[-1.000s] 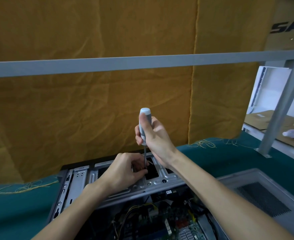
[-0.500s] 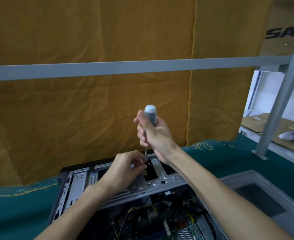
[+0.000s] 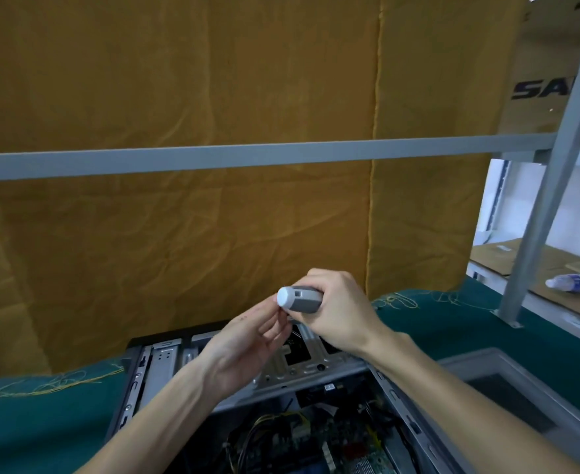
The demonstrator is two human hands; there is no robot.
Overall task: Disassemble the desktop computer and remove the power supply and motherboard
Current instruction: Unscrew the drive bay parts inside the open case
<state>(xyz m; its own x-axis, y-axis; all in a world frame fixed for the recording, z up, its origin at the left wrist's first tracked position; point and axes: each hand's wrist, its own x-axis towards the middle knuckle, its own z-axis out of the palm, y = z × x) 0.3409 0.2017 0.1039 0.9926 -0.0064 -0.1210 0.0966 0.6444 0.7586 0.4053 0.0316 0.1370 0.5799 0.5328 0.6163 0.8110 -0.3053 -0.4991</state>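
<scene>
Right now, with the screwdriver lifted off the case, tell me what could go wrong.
1. The left hand fingers something tiny beside the screwdriver; if it is a screw, it could drop into the open computer case among the cables.
2. The right hand holds the screwdriver sideways; its hidden tip could jab the left fingers.

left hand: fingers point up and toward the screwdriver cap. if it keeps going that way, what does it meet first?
Probably the screwdriver: the left hand has its fingertips right at the white cap end of the handle, which the right hand grips lying sideways. Whether they already touch is unclear, since depth is hard to judge here.
</scene>
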